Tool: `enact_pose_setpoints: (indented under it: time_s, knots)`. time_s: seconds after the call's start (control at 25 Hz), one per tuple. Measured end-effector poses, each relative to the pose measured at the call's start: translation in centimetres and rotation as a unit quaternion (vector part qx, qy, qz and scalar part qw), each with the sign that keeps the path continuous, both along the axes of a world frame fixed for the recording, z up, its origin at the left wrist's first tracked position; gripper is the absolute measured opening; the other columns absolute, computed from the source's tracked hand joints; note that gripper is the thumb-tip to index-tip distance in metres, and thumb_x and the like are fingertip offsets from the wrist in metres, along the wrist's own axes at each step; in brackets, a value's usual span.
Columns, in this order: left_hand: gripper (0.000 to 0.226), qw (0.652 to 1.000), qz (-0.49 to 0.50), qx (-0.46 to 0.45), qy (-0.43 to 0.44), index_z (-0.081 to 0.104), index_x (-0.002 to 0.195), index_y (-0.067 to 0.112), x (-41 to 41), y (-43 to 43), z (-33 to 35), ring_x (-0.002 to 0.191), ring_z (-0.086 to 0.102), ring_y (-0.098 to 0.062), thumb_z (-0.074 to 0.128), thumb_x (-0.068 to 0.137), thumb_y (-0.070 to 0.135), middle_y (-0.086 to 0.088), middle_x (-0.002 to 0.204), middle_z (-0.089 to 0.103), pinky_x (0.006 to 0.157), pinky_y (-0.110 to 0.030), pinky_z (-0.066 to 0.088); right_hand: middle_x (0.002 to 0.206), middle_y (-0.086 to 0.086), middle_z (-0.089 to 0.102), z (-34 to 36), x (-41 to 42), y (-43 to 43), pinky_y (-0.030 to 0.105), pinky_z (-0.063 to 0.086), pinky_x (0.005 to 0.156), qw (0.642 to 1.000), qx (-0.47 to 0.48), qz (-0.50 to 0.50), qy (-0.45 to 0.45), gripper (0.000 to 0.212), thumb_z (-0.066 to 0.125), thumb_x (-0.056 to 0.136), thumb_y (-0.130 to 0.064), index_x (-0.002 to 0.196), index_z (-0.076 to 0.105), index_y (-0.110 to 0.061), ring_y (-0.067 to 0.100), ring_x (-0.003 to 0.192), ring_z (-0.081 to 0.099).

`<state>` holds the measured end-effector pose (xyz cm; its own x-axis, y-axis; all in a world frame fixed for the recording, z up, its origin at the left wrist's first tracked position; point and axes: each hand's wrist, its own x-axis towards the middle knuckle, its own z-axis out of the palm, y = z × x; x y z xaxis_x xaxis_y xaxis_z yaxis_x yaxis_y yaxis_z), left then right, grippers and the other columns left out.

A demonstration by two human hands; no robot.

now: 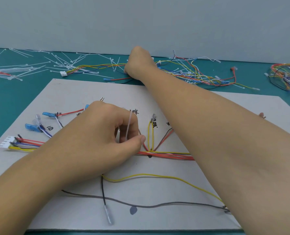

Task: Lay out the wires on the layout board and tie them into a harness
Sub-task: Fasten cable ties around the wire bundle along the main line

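One cable tie (129,124) stands pinched between left fingers (138,141).

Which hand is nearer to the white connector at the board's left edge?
Left. The left hand, pinching a cable tie, is on the board right of the white connector; the right hand reaches past the board's far edge into loose wires.

Teal green matte tabletop (8,92) ran under everything, showing at the left, the far side and in a thin strip at the bottom. Plain pale grey-blue wall panel (141,21) stood upright behind, meeting the tabletop's far edge.
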<state>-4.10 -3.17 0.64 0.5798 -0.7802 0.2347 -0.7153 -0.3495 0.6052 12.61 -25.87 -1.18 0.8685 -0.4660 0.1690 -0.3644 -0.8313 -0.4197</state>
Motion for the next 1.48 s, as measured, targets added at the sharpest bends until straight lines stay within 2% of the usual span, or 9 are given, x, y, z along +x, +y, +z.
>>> enact_pose_setpoints:
  time_s: [0.24,0.44,0.56,0.68,0.8,0.92,1.04,1.12,1.48]
  knots:
    - [0.019,1.000,-0.002,0.003,0.010,0.067,0.064,0.028,0.2,0.0,-0.2,0.047,0.051,-0.008,0.069,0.080,0.040,0.010,0.053,0.059,0.044,-0.011,0.035,0.099,0.000,0.049,0.7,-0.3,0.6,0.035,0.042,0.078,0.998,-0.038,0.056,0.021,0.016,0.054,0.091,-0.012,0.099,0.044,-0.021,0.027,0.092,0.051]
    - [0.017,1.000,-0.006,0.001,0.016,0.068,0.066,0.029,0.4,0.0,-0.2,0.046,0.051,-0.008,0.069,0.079,0.040,0.010,0.055,0.061,0.044,-0.011,0.036,0.078,-0.004,0.041,0.2,-0.3,0.2,0.034,0.041,0.069,0.995,-0.052,0.072,0.041,0.013,0.053,0.090,-0.013,0.086,0.042,-0.019,0.027,0.086,0.051]
    - [0.016,1.000,-0.005,0.002,0.010,0.067,0.066,0.030,0.4,0.2,-0.4,0.046,0.051,-0.007,0.069,0.079,0.040,0.012,0.054,0.060,0.044,-0.011,0.035,0.081,-0.003,0.047,0.2,-0.5,0.3,0.031,0.043,0.062,0.996,-0.026,0.070,0.044,0.011,0.055,0.088,-0.013,0.084,0.046,-0.018,0.027,0.086,0.054]
    - [0.016,1.000,-0.012,0.001,0.011,0.067,0.065,0.031,0.3,0.0,-0.4,0.045,0.050,-0.007,0.070,0.078,0.040,0.013,0.053,0.058,0.043,-0.010,0.033,0.107,0.004,0.069,0.2,-1.1,-0.2,0.034,0.056,0.088,0.998,0.022,0.065,0.008,0.029,0.053,0.085,-0.006,0.105,0.070,-0.019,0.026,0.102,0.065]
    - [0.017,1.000,-0.016,0.000,0.015,0.067,0.065,0.031,0.4,0.0,-0.4,0.045,0.049,-0.006,0.070,0.079,0.040,0.012,0.052,0.057,0.043,-0.010,0.033,0.118,0.007,0.071,-0.5,-1.5,0.3,0.039,0.056,0.094,0.996,0.000,0.080,0.029,0.037,0.049,0.086,-0.006,0.113,0.073,-0.017,0.029,0.108,0.065]
    - [0.016,1.000,-0.012,0.000,0.015,0.068,0.066,0.031,0.5,0.1,-0.5,0.046,0.050,-0.007,0.069,0.079,0.040,0.012,0.053,0.058,0.044,-0.010,0.034,0.105,0.004,0.067,-0.4,-1.6,0.6,0.037,0.053,0.083,0.992,-0.072,0.095,0.038,0.029,0.052,0.087,-0.009,0.108,0.070,-0.017,0.029,0.097,0.061]
    - [0.015,1.000,-0.009,0.002,0.009,0.068,0.067,0.031,0.5,0.2,-0.5,0.046,0.049,-0.007,0.068,0.078,0.041,0.013,0.053,0.056,0.044,-0.011,0.035,0.081,0.000,0.053,0.5,-1.9,0.2,0.030,0.041,0.063,0.987,-0.110,0.109,0.051,0.006,0.054,0.083,-0.013,0.081,0.057,-0.018,0.027,0.080,0.051]
    - [0.015,1.000,-0.011,0.007,0.008,0.068,0.067,0.031,0.5,0.2,-0.6,0.046,0.049,-0.007,0.068,0.078,0.041,0.013,0.053,0.055,0.044,-0.011,0.034,0.069,-0.002,0.042,0.6,-1.8,0.0,0.029,0.029,0.051,0.991,-0.086,0.095,0.049,0.023,0.056,0.081,-0.012,0.068,0.038,-0.019,0.023,0.067,0.042]
    - [0.016,1.000,-0.008,-0.001,0.028,0.070,0.071,0.029,0.7,0.1,-0.7,0.046,0.051,-0.008,0.070,0.081,0.041,0.007,0.055,0.062,0.044,-0.012,0.037,0.075,-0.002,0.045,2.0,-0.9,0.9,0.028,0.029,0.048,0.990,-0.090,0.057,0.095,0.024,0.052,0.090,-0.011,0.073,0.038,-0.020,0.012,0.061,0.042]
